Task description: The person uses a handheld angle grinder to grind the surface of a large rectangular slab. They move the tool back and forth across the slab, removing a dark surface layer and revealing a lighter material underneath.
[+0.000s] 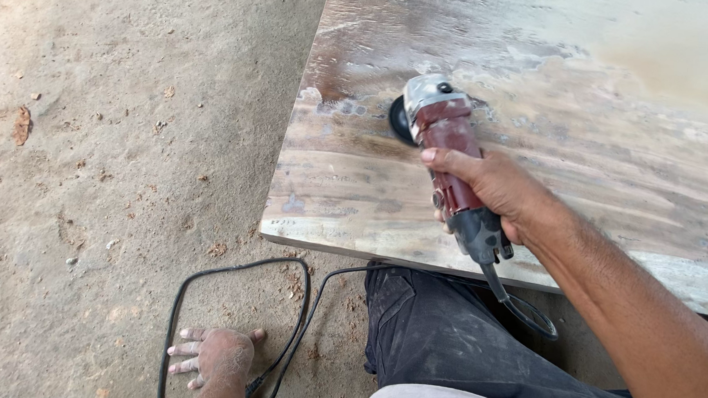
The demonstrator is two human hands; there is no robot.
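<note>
Angle grinder (447, 148), red-bodied with a grey head and tail, lies tilted on the wooden slab (578, 111), not far in from the slab's near left corner. Its dark disc (399, 120) touches the wood at the grinder's far left end, where the surface is scuffed pale and dusted with powder. The person's right hand (496, 186) is wrapped closed around the red body, thumb laid across the top, fingers curled under and mostly hidden. A black power cord (295, 309) leaves the grinder's tail, drops over the slab's near edge and runs out in a wide loop on the sandy ground (84, 199). The left hand (216, 355) rests flat inside that loop, fingers spread, holding nothing, well apart from the slab. Dark trousers (436, 333) on the person's knee show just below the near edge, between the two arms. Dry leaf scraps (21, 126) lie scattered on the ground at far left.
</note>
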